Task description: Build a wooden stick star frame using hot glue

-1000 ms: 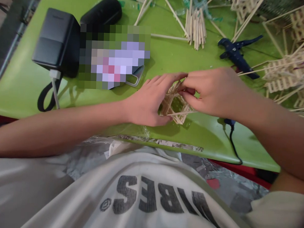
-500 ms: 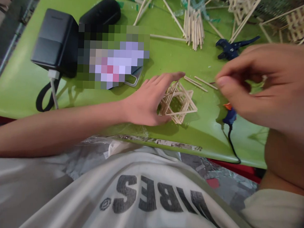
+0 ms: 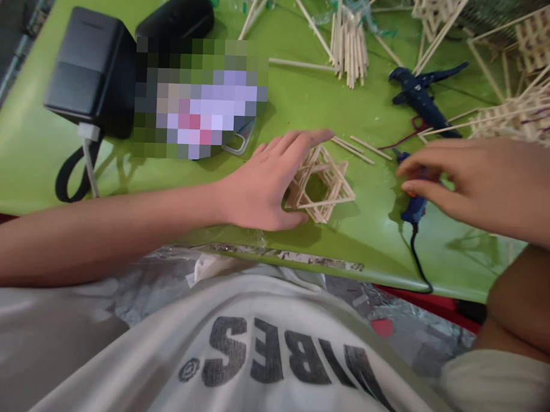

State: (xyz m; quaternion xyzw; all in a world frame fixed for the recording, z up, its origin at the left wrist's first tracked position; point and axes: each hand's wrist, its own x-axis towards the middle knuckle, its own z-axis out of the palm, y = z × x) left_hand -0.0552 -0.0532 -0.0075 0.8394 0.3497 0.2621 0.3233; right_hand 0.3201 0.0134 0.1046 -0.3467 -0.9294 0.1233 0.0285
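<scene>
Bench point(image 3: 296, 104) below, left hand point(image 3: 262, 187) loosely grasps the stick star point(image 3: 327, 202) lying on it; right hand point(image 3: 478, 180) is at the blue tool point(image 3: 414, 209), grip impossible to tell. Light, even pressure suits the star; fingers belong behind the tool's tip point(image 3: 396, 152).

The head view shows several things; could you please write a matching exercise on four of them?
1. Star-shaped wooden-stick frame
2. Small blue corded tool
3. Dark grey box-shaped device
4. Pale wooden stick bundle

A. White plug attached
B. Beside crumpled clear-and-green plastic
C. By the left hand
D. By the right hand

1-C; 2-D; 3-A; 4-B
</scene>
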